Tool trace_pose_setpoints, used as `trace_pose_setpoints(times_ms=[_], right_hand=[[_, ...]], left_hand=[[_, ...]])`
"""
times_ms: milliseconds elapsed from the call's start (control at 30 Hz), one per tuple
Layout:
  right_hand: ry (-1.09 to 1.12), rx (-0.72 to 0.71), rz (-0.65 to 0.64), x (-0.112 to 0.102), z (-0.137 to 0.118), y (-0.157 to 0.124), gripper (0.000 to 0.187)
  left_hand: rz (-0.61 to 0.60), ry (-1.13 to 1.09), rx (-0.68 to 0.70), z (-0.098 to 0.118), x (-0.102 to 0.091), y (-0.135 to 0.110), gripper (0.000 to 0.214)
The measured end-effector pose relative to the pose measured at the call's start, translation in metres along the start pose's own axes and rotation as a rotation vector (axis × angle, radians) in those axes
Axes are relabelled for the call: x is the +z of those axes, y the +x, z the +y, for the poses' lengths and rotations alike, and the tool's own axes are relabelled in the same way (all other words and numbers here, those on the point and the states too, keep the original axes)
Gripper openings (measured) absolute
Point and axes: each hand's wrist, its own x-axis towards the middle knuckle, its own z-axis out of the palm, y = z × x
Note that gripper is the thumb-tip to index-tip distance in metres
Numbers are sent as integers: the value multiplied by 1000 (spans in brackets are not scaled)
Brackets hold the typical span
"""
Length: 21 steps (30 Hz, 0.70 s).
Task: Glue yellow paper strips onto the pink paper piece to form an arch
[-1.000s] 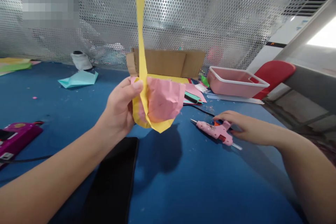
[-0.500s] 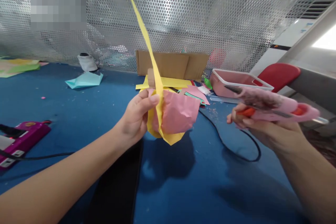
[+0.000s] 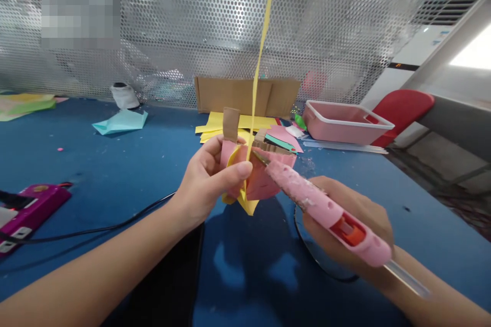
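My left hand (image 3: 209,176) is closed on a pink paper-covered cardboard piece (image 3: 264,181), its thumb pressing a yellow paper strip (image 3: 259,69) against it. The strip's long end rises past the top of the view, and a folded yellow part hangs below the pink paper. A brown cardboard tab (image 3: 230,123) sticks up from the piece. Wrapped round a pink hot glue gun (image 3: 307,191), my right hand (image 3: 356,209) points its nozzle at the piece beside the strip; whether the tip touches, I cannot tell. A clear glue stick (image 3: 406,278) juts from the gun's back.
A purple power strip (image 3: 36,214) lies at left with a black cable (image 3: 126,225). Toward the back are light blue paper (image 3: 121,121), yellow sheets (image 3: 215,122), a cardboard panel (image 3: 245,96) and a pink basket (image 3: 347,122). Clear glue sticks (image 3: 345,146) lie before the basket.
My right hand has brought the glue gun left, its nozzle now at the pink piece. My left hand has turned the piece, and the yellow strip's upper end has swung right.
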Motion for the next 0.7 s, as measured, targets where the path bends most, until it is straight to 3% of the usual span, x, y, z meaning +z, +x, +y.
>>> trace_pose_setpoints(times_ms=[267, 633, 700], right_hand=[[39, -168, -30, 2, 6, -4, 27], [-125, -17, 5, 7, 8, -15, 6], [-205, 69, 10, 6, 5, -12, 4]], left_hand=[[8, -75, 3, -1, 2, -1, 42], [-31, -116, 68, -3, 6, -1, 34], [-24, -121, 61, -4, 6, -2, 36]])
